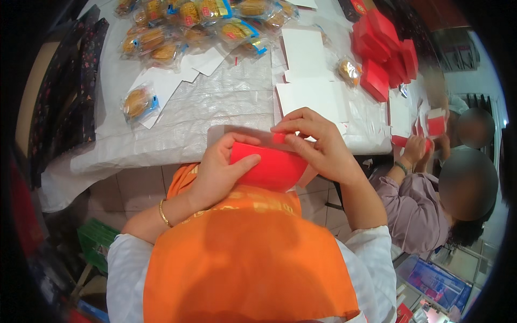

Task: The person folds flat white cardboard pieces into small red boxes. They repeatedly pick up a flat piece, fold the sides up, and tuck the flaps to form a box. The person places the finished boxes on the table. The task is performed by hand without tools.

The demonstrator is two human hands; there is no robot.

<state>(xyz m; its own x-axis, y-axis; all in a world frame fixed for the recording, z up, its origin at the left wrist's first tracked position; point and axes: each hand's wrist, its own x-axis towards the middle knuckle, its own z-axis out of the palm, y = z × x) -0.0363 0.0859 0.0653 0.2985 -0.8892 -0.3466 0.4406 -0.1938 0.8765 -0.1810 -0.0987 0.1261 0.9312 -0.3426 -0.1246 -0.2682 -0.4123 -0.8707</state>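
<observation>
A red cardboard box [272,171], partly folded with its pale inside showing, is held just off the table's near edge. My left hand [217,168] grips its left end, thumb across the red face and fingers behind. My right hand [319,144] is closed at the upper right, thumb and forefinger pinching a small red flap [278,138]. Past the hands lie flat white card blanks [307,99]. A single wrapped golden pastry [138,103] rests on white card at the left.
Several wrapped pastries [191,29] are heaped at the far side of the white-covered table [231,99]. Red boxes [385,51] are piled at the far right, beside another wrapped pastry [350,71]. At the right, a co-worker's hands [414,149] handle red card. A green crate [98,242] stands low left.
</observation>
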